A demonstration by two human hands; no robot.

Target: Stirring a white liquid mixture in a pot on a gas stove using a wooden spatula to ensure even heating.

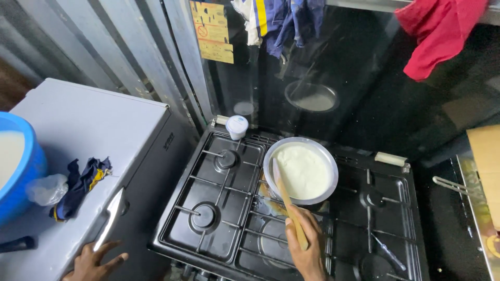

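Cloth [80, 184] (dark) lies on chest [88, 119] beside stove [208, 229].

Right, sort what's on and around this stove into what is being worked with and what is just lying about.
In use:
- wooden spatula, gripped by the right hand
- metal pot of white mixture
- black gas stove

Lying about:
- small white container
- crumpled dark cloth
- blue basin
- red cloth

The left hand rests open on the grey cabinet.

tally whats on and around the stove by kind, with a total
pot of white mix: 1
wooden stick, held in the right hand: 1
small white cup: 1
blue basin: 1
hanging cloths, red and blue: 2
total: 6
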